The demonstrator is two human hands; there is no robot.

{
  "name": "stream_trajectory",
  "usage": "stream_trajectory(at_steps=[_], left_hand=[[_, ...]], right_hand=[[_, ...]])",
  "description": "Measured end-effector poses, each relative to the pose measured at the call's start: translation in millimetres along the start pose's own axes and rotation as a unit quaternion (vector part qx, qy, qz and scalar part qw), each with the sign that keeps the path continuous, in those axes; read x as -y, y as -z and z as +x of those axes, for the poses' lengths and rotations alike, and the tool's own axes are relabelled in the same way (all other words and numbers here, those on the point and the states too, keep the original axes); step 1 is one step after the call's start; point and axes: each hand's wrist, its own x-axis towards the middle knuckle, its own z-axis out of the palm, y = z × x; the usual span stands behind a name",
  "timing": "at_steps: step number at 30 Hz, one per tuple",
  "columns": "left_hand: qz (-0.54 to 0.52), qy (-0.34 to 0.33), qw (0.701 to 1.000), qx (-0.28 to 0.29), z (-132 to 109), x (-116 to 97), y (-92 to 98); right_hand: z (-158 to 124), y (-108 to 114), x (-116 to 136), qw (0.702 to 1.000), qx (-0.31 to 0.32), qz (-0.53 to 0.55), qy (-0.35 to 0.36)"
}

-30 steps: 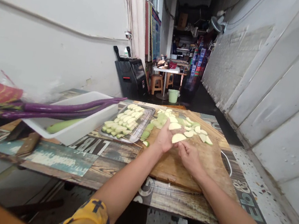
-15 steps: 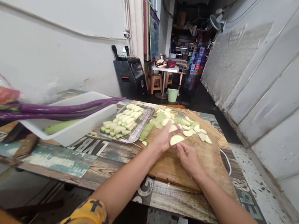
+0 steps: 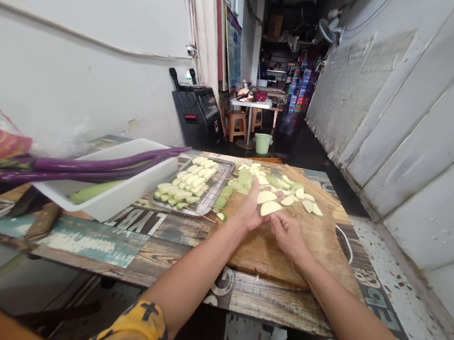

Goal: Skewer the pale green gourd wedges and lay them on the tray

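Observation:
My left hand (image 3: 250,211) is closed round half-moon zucchini slices, its thumb up and its fingers behind them. One pale slice (image 3: 266,197) lies against the palm, and another slice (image 3: 271,208) faces me between the hands. My right hand (image 3: 288,236) is pinched at the lower edge of that nearer slice; whatever its fingertips grip is too small to make out. Both hands are above a wooden cutting board (image 3: 266,254). Loose cut slices (image 3: 312,207) are heaped at its far side. To the left, a wire-racked metal tray (image 3: 219,183) bears rows of skewered pieces (image 3: 187,181).
A white plastic bin (image 3: 107,207) on the left holds a green vegetable (image 3: 95,191), with long purple eggplants (image 3: 104,167) across its rim. Thin wooden skewers (image 3: 317,189) lie behind the board at right. Beyond the table stand a black speaker (image 3: 199,112) and a green bucket (image 3: 263,143).
The slices in my left hand have spread apart slightly, showing more of the rear one. My right hand has shifted slightly right, still pinched by the nearer slice.

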Motion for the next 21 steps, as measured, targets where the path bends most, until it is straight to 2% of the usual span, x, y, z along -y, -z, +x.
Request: stream_trajectory(at_steps=[5, 9, 13, 17, 19, 21], left_hand=[[-0.037, -0.064, 0.996, -0.053, 3.7, -22.7, 9.3], [-0.016, -0.107, 0.990, -0.090, 4.6, -19.8, 8.8], [0.011, -0.107, 0.992, -0.059, 6.1, -7.4, 4.7], [0.038, -0.096, 0.995, -0.018, 8.1, -3.8, 4.8], [0.068, -0.113, 0.991, -0.033, 9.4, -3.2, 7.5], [0.144, -0.155, 0.974, -0.080, 11.5, -0.1, 11.5]], right_hand=[[-2.4, -2.1, 0.1, 0.999, 0.048, 0.005, 0.013], [-3.0, -2.8, -0.7, 0.999, 0.045, 0.017, 0.011], [-2.1, -2.2, 0.2, 0.999, 0.040, 0.022, -0.006], [0.7, 1.8, 2.8, 0.999, 0.036, 0.031, -0.007], [3.6, 8.6, 3.0, 0.999, 0.014, 0.029, -0.004], [8.0, 19.6, 0.8, 0.998, -0.058, 0.032, -0.013]])
